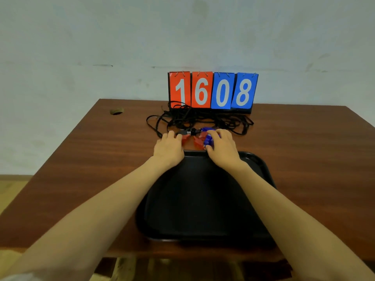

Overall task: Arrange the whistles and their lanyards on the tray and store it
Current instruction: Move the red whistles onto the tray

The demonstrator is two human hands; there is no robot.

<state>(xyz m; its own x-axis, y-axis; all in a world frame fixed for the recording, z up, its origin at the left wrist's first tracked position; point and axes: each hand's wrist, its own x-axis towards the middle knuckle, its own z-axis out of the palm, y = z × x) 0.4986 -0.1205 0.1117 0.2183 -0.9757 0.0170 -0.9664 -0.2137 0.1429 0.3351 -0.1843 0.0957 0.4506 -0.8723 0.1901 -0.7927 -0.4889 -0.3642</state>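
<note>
Black tray (203, 199) low centre, holding nothing yet. Just past its far rim: right hand (221, 148) curled round blue whistles (209, 139); left hand (168, 149), fingers together, touching red whistle (185, 138), grip unclear. Lanyards (198, 118) tangled behind. Gathering stage; next, probably lifting whistles and trailing cords onto tray.

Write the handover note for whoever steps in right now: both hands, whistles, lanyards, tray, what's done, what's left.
Left hand: stretched over the tray, fingers at a red whistle; whether it grips is unclear.
Right hand: fingers curled round the blue whistles.
A second red whistle lies between the hands. All the whistles are beyond the tray's far rim, over the table. The black lanyards lie tangled in front of the scoreboard.
Done: nothing is on the tray yet.
Left: bring the whistles and lanyards onto the tray, arrange them, store it.
</note>
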